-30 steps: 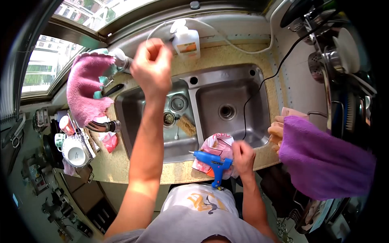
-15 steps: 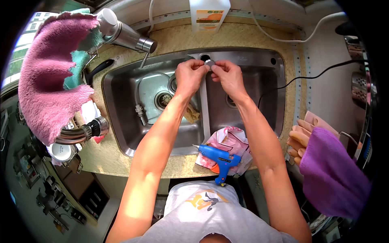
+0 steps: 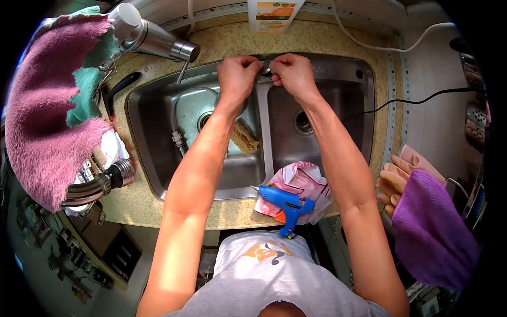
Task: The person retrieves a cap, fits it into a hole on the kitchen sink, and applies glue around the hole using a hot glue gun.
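Observation:
A small round metal piece (image 3: pixel 266 68) is held between the fingertips of my left hand (image 3: pixel 237 76) and my right hand (image 3: pixel 294 75). Both hands are over the back rim of the double sink (image 3: pixel 322 64), at the divider between its basins. The dark hole seen there is now mostly covered by the piece and my fingers. Below my right forearm, a blue glue gun (image 3: pixel 288 205) lies on a pink and white bag (image 3: pixel 298 177) at the front edge. A yellow-brown sponge (image 3: pixel 243 138) rests in the left basin near the divider.
A chrome faucet (image 3: pixel 161 42) with pink cloth (image 3: pixel 45 111) hangs at left. A black-handled tool (image 3: pixel 124 82) lies beside the sink. A white bottle (image 3: pixel 272 16) stands behind. A black cord (image 3: pixel 417 100) crosses the right rim. Purple cloth (image 3: pixel 433 227) and rubber gloves (image 3: pixel 393 182) hang at right.
Both hands have moved slightly farther back with the metal piece, closer over the rim hole. The view has shifted a little. The glue gun and bag have stayed in place.

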The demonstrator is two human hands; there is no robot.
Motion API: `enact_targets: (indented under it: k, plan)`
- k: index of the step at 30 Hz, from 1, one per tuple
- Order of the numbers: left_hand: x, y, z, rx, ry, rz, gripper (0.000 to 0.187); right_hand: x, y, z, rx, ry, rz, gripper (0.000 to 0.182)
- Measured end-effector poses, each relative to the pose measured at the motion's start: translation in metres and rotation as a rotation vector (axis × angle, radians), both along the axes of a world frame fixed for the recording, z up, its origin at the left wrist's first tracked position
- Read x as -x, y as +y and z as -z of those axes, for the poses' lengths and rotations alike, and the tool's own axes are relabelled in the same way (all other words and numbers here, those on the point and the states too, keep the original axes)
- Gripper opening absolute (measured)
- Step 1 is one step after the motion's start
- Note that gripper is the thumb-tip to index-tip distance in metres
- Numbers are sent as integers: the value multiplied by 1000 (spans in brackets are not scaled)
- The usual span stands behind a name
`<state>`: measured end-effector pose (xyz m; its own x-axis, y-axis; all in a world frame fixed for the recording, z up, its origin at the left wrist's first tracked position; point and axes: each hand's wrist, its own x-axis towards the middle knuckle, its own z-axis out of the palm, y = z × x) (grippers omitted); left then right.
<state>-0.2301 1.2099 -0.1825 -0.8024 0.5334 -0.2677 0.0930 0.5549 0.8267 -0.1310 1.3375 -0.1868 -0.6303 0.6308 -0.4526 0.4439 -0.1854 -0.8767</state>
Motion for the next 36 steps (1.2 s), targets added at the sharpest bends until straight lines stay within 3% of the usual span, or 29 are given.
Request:
enact_targets:
  k: [11, 13, 19, 27, 36]
  plan:
    - [-8, -16, 19, -41, 70, -33, 25, -12, 2, 7, -75, -50, -30, 19]
    - [-12, -17, 19, -23, 48, -38, 26, -14, 1, 14, -266, -47, -40, 18]
    - [-15, -10, 29, 23, -27, -69, 31, -14, 0, 16, -436, -101, -88, 21]
    - [-11, -7, 35, 78, 14, -67, 35, -11, 2, 16, -465, -116, -101, 23]
    - [-6, -6, 29, 109, -162, -90, 37, -7, 8, 15, -506, -191, -143, 32]
